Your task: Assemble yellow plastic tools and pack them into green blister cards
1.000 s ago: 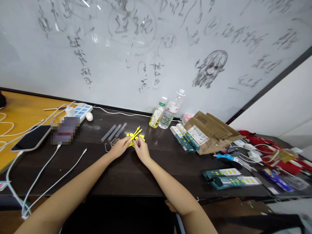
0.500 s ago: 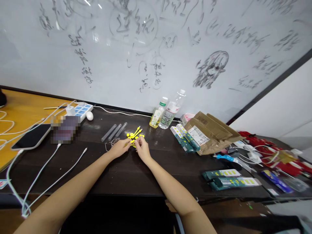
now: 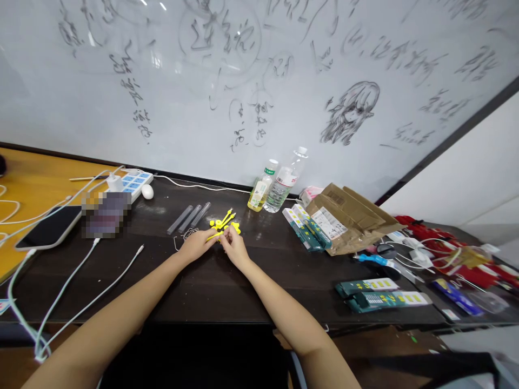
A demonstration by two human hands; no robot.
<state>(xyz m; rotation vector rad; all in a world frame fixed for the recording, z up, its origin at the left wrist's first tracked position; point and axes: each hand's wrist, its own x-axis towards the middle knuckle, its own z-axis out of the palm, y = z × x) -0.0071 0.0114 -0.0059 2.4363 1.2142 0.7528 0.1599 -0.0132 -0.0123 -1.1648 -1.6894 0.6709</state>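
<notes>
Now pinching slim yellow pc (image 3: 214, 235) narrowly w/ L hand (image 3: 197, 245); bringing R hand (image 3: 235, 249) in close, hold can't tell. Apparently handling it w/ both. Just beyond, can see loose yellow pcs (image 3: 227, 219) on dark table (image 3: 251, 286), clear tubes (image 3: 190, 218) to L.

This looks like a shared office or study room used for hands-on work. A large whiteboard (image 3: 162, 108) covered in handwriting, circled notes and a sketched head with long hair stands behind a dark table (image 3: 259, 281). On the tabletop are a white power strip (image 3: 135, 182), charging cables (image 3: 117, 286), two drink bottles, an opened brown parcel bag (image 3: 348, 216) and slim green-and-white boxes (image 3: 385, 300).
</notes>
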